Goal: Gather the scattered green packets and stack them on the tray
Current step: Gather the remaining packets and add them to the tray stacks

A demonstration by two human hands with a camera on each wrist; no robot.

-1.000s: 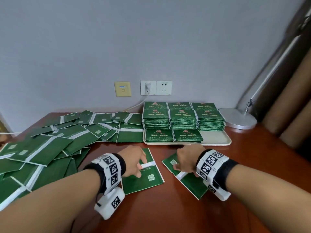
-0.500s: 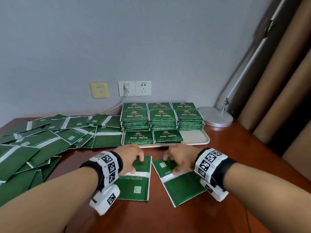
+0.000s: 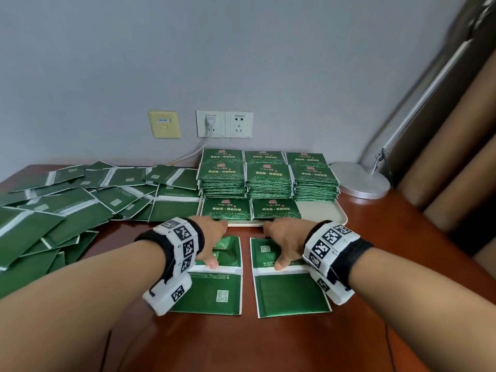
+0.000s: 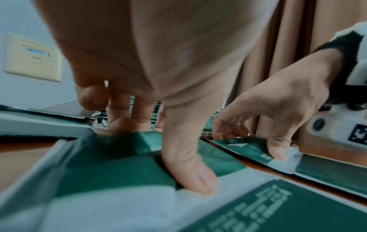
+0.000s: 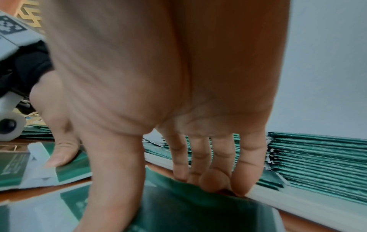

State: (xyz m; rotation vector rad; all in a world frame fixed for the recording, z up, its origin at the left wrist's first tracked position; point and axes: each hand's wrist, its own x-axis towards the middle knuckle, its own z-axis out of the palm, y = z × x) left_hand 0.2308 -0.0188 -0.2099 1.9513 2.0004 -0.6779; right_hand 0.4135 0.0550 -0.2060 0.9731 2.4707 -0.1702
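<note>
Two packets lying side by side on bench (image 3: 268, 342), just before tray (image 3: 319, 210). Left hand (image 3: 212, 237) pinching far half of left packet (image 3: 214, 291), thumb on white seam, fingers curling under lifted far edge. Right hand (image 3: 287, 240) gripping right packet (image 3: 290, 294) likewise. Hands apart. Stacks (image 3: 268, 181) sitting on tray; loose pile (image 3: 80, 200) lying left of tray.

Two green packets (image 3: 209, 291) lie side by side before the stacked tray (image 3: 319, 210)
</note>
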